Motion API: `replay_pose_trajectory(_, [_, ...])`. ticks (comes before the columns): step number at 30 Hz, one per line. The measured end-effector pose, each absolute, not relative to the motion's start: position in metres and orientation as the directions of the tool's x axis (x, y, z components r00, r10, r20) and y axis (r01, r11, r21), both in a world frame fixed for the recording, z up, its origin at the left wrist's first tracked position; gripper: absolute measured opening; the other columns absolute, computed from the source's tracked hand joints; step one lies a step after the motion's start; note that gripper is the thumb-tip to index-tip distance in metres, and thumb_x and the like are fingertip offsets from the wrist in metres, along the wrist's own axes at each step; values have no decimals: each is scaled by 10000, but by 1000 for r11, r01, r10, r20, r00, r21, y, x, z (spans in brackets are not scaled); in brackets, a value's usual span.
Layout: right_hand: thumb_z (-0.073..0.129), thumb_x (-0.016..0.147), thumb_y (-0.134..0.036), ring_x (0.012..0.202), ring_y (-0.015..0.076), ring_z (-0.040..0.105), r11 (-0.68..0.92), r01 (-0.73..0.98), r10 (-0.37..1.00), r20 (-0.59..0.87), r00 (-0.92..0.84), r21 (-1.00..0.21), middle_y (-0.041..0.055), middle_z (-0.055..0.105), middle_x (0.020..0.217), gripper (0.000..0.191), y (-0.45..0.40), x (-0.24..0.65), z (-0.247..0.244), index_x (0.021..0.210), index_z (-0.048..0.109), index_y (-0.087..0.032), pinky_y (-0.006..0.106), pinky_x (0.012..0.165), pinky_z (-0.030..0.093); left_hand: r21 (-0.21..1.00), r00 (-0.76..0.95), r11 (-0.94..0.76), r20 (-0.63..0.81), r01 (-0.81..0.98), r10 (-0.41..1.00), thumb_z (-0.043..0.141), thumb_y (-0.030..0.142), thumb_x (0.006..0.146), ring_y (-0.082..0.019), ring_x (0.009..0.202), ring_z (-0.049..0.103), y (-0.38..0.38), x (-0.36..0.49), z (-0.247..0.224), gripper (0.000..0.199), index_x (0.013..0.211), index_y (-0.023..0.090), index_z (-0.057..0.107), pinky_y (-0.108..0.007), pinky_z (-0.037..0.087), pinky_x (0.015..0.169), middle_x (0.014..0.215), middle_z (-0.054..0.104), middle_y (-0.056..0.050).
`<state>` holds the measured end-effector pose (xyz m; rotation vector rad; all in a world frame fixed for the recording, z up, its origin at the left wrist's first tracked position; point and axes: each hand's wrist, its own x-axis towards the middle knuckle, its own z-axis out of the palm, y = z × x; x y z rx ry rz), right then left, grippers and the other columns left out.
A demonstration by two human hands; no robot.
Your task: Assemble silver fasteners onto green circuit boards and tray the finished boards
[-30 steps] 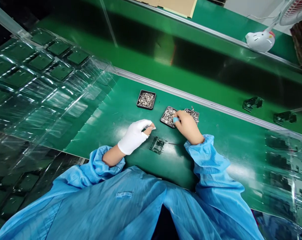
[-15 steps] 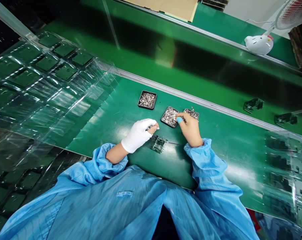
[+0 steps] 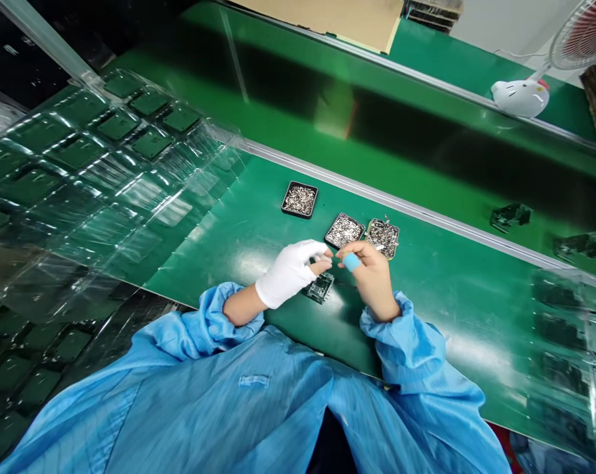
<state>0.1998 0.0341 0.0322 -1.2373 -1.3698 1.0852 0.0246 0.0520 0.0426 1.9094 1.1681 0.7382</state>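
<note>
My left hand (image 3: 295, 270), in a white glove with bare fingertips, hovers just over the edge of a small green circuit board (image 3: 320, 288). Its thumb and fingers are curled together; whatever they pinch is too small to name. Close beside it, my right hand (image 3: 370, 276) has blue tape on one finger and its fingertips pinched, nearly meeting the left ones. What it holds is hidden. Behind the hands are a black tray of small metal parts (image 3: 344, 230) and a second filled tray (image 3: 383, 237). Another black tray (image 3: 300, 199) of metal parts stands farther left.
Clear plastic trays with green boards (image 3: 115, 125) are stacked on the left. More plastic trays (image 3: 569, 329) lie at the right. A metal rail (image 3: 377, 194) borders the green bench at the back. A white fan (image 3: 520, 97) stands on the far ledge.
My right hand has drawn back from the middle tray toward my left hand. My left hand has moved slightly right, closer to it and partly over the board. The view has shifted a little.
</note>
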Motion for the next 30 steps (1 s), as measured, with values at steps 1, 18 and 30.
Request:
replay_pose_trajectory(1, [603, 813, -302, 734, 162, 588, 121, 126, 993, 119, -25, -985, 13, 623, 812, 85, 29, 195, 33, 795, 617, -220, 303, 676, 502, 840, 420, -296, 91, 455, 903, 574, 253, 821, -149, 756, 612, 50, 27, 43, 107, 862, 182, 643, -252, 488, 730, 828, 667, -4])
replay_pose_trajectory(18, [569, 870, -271, 722, 158, 563, 162, 321, 956, 68, -286, -933, 15, 587, 791, 97, -6, 218, 42, 793, 590, -216, 287, 666, 464, 587, 680, -676, 268, 446, 682, 605, 455, 783, -298, 1131, 563, 32, 2, 22, 450, 1135, 179, 555, -451, 459, 943, 1189, 605, -150])
replay_pose_trajectory(30, [509, 874, -160, 992, 222, 532, 379, 562, 918, 224, -327, -735, 71, 576, 1020, 102, -8, 214, 18, 879, 590, -220, 397, 885, 429, 758, 631, -500, 154, 419, 761, 589, 218, 714, -253, 1038, 563, 25, 12, 3, 449, 1145, 180, 466, -413, 478, 914, 1108, 561, -103])
